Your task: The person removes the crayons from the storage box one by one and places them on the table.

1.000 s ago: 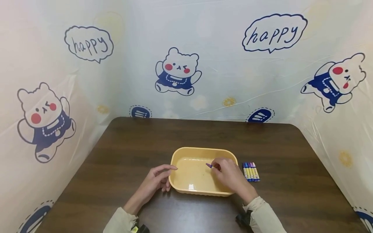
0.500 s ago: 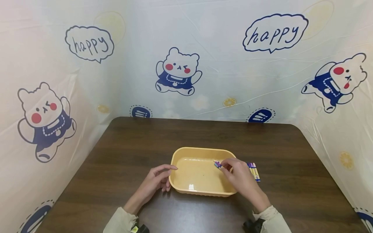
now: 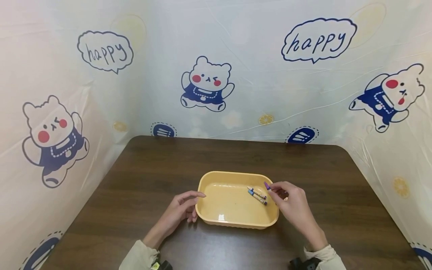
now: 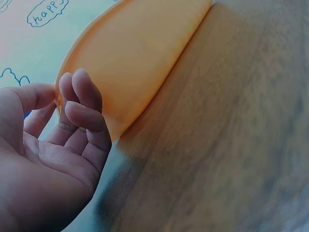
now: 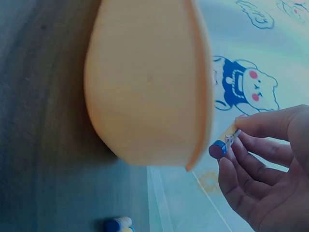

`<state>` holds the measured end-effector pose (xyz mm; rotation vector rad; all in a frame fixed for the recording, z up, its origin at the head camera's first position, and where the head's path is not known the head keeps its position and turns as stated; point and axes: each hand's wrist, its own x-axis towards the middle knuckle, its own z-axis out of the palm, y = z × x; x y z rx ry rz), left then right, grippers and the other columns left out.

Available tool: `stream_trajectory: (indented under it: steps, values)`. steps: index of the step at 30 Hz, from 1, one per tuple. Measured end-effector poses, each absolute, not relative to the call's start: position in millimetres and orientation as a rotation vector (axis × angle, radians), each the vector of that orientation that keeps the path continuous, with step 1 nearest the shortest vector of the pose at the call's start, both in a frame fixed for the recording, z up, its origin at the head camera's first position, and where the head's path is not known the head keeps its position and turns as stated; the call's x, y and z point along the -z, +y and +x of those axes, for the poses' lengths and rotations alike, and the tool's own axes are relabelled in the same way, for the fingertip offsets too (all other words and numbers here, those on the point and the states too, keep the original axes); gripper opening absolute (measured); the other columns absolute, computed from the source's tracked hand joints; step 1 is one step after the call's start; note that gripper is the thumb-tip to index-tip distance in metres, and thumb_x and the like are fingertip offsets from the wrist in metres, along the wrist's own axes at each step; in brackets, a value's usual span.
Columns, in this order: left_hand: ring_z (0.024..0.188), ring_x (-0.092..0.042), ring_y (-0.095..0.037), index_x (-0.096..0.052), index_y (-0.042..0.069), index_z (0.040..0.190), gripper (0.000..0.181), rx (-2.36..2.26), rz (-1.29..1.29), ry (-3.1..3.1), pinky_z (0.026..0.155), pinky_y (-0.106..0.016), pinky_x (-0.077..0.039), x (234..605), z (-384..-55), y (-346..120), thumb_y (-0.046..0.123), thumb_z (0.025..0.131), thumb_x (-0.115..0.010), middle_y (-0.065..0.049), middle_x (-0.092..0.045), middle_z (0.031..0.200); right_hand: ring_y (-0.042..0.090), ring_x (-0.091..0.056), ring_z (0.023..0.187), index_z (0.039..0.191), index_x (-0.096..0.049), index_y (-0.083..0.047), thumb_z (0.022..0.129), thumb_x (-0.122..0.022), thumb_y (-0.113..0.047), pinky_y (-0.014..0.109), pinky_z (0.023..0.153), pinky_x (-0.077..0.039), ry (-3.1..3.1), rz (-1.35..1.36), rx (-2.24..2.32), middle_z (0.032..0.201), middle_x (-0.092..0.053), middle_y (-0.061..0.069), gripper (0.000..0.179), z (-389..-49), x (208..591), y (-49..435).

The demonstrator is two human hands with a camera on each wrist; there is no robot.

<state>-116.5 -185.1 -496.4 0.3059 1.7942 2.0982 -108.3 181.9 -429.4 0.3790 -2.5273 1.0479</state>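
Note:
A yellow plastic basin [image 3: 222, 208] stands on the table in front of me. My left hand [image 3: 179, 210] holds its left rim between thumb and forefinger, the other fingers loosely bent outside the wall. At the right rim, my right hand [image 3: 297, 206] pinches a purple-tipped crayon [image 3: 267, 186] between thumb and fingertips. The right wrist view shows this crayon [image 5: 224, 140] beside the rim, its dark round end facing the camera. Inside the basin lie a pale-tipped crayon [image 3: 257, 192] and a blue-tipped crayon [image 3: 257, 197], side by side.
More crayons [image 5: 120, 224] lie on the table right of the basin, cut off in the right wrist view; the right hand hides them in the head view. The brown wooden table [image 3: 162, 161] is backed by a printed curtain [image 3: 249, 45].
My right hand has moved right, from above the basin's inside to its right rim. The two crayons in the basin now show clearly. The left hand has stayed in place.

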Motion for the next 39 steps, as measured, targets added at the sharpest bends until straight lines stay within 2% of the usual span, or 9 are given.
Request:
stream_trajectory:
  steps: [5, 12, 16, 25, 32, 39]
  values:
    - [0.056, -0.058, -0.018, -0.055, -0.008, 0.130, 0.033, -2.102, 0.314, 1.787, 0.050, -0.024, -0.044, 496.2, -116.3, -185.2, 0.014, 0.105, -0.050, -0.005, -0.056, 0.065, 0.010, -0.061, 0.070, 0.091, -0.074, -0.006, 0.080, -0.081, 0.000, 0.033, 0.063, -0.056, -2.477, 0.354, -1.029, 0.079, -0.067, -0.003, 0.014, -111.1, 427.6, 194.3]
    - [0.056, -0.058, -0.018, -0.052, -0.010, 0.131, 0.036, -2.099, 0.323, 1.789, 0.050, -0.023, -0.044, 497.0, -116.7, -185.7, 0.014, 0.105, -0.049, -0.005, -0.056, 0.065, 0.014, -0.063, 0.072, 0.094, -0.074, -0.005, 0.085, -0.078, -0.005, 0.014, 0.064, -0.050, -2.503, 0.229, -1.014, 0.081, -0.069, 0.001, 0.010, -108.8, 427.6, 219.4]
    - [0.056, -0.058, -0.019, -0.052, -0.010, 0.131, 0.038, -2.096, 0.313, 1.785, 0.050, -0.024, -0.044, 496.9, -116.2, -185.2, 0.017, 0.105, -0.052, -0.005, -0.056, 0.065, 0.015, -0.064, 0.074, 0.097, -0.074, -0.005, 0.088, -0.077, -0.010, 0.010, 0.065, -0.048, -2.531, 0.138, -1.007, 0.084, -0.071, 0.004, 0.011, -108.5, 429.9, 235.4]
    - [0.056, -0.058, -0.018, -0.057, -0.005, 0.129, 0.032, -2.104, 0.301, 1.789, 0.049, -0.023, -0.043, 496.3, -116.7, -185.0, 0.015, 0.105, -0.049, -0.004, -0.056, 0.065, 0.010, -0.062, 0.076, 0.102, -0.074, -0.004, 0.092, -0.073, -0.021, 0.021, 0.059, -0.050, -2.644, -0.058, -1.113, 0.091, -0.072, 0.009, 0.020, -115.0, 448.6, 261.3]
    - [0.056, -0.058, -0.018, -0.052, -0.010, 0.132, 0.040, -2.095, 0.306, 1.793, 0.050, -0.023, -0.044, 498.1, -116.7, -185.8, 0.019, 0.104, -0.052, -0.005, -0.056, 0.066, 0.004, -0.062, 0.069, 0.100, -0.075, -0.003, 0.090, -0.075, -0.020, 0.023, 0.057, -0.048, -2.688, -0.157, -1.103, 0.089, -0.074, 0.009, 0.020, -118.7, 462.6, 274.8]
    - [0.056, -0.058, -0.018, -0.055, -0.007, 0.130, 0.037, -2.096, 0.311, 1.807, 0.050, -0.023, -0.044, 496.5, -116.3, -185.7, 0.019, 0.104, -0.053, -0.005, -0.056, 0.066, 0.011, -0.062, 0.065, 0.101, -0.074, 0.002, 0.090, -0.075, -0.021, 0.025, 0.055, -0.048, -2.762, -0.228, -1.132, 0.086, -0.073, 0.011, 0.025, -120.8, 469.3, 280.0]
